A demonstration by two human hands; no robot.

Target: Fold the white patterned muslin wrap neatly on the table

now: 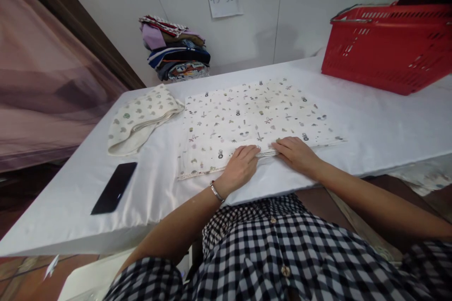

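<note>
A white cloth (243, 113) printed with small plants and figures lies folded in layers, spread flat in front of me. My left hand (242, 167) grips its near edge left of the middle, fingers curled over the top layers. A short way to the right, my right hand (296, 154) is closed on the same edge, its fingertips on the cloth and its thumb out of sight. Between the two hands the stacked layers show at the edge.
Left of the cloth lies another folded cream cloth (144, 115) with green prints. A black phone (115, 188) rests near the white-covered table's (158, 193) left front. Folded clothes (180, 51) are piled at the back, and a red basket (384, 47) stands at the back right.
</note>
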